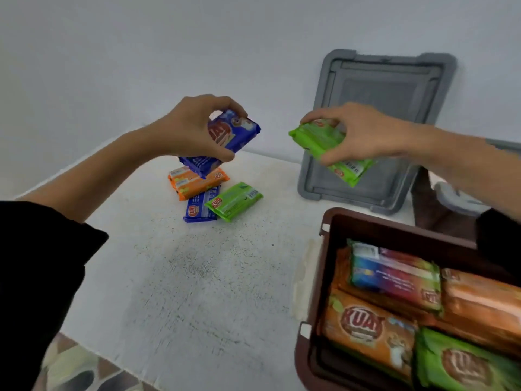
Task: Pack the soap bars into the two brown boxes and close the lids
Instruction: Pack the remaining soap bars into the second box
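My left hand [194, 128] pinches a blue soap bar [242, 131], my right hand [363, 134] a green soap bar [318, 139], both above the table [197, 277]. Best laid flat in the brown box [328, 221], filling gaps.

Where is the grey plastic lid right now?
The grey plastic lid stands at the head view's upper right, propped against the white wall, just behind the right hand and beyond the open brown plastic box.

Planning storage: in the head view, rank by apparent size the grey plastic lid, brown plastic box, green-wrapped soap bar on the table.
1-2. Brown plastic box, grey plastic lid: unsure, box nearer, cropped.
3. Green-wrapped soap bar.
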Action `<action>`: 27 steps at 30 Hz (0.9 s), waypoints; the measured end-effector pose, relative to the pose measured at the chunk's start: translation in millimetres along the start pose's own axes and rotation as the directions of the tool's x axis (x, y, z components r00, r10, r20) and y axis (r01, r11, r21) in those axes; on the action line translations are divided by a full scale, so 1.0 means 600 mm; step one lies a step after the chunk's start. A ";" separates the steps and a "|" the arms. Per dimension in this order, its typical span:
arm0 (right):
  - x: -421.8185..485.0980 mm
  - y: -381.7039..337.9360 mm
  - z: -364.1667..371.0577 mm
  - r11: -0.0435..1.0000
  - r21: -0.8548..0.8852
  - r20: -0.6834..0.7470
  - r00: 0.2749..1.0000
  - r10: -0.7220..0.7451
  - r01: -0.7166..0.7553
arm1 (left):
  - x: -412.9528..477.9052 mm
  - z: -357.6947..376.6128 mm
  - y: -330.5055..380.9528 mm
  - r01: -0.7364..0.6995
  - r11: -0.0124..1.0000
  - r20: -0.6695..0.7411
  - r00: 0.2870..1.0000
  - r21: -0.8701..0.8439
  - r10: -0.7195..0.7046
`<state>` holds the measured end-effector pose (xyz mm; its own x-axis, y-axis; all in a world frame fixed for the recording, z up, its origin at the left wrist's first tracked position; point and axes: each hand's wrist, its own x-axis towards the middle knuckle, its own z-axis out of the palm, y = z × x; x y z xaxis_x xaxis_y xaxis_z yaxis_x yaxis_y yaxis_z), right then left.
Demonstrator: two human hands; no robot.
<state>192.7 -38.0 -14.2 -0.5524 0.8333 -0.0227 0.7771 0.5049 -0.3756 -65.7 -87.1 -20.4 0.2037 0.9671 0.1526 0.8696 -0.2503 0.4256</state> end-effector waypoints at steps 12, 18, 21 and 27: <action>-0.367 0.083 0.009 0.993 -0.075 0.210 0.972 0.104 -0.090 | -0.090 0.154 0.245 -0.628 0.765 0.447 0.648 -0.145 0.617; -0.447 0.120 0.080 0.994 -0.063 0.328 0.939 0.102 -0.086 | -0.110 0.266 0.280 -0.706 0.691 0.664 0.441 -0.159 0.603; -0.452 0.136 0.105 0.992 -0.113 0.316 0.945 0.087 -0.053 | -0.112 0.306 0.284 -0.754 0.651 0.736 0.395 -0.082 0.550; -0.444 0.145 0.136 0.948 -0.313 0.335 0.940 0.058 0.053 | -0.109 0.311 0.292 -0.879 0.465 0.710 0.397 0.110 0.581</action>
<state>383.0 -234.5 -116.8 -0.5756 0.7372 -0.3539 0.8018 0.5937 -0.0675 157.1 -185.4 -122.2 0.9059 0.2708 -0.3256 0.2747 -0.9609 -0.0348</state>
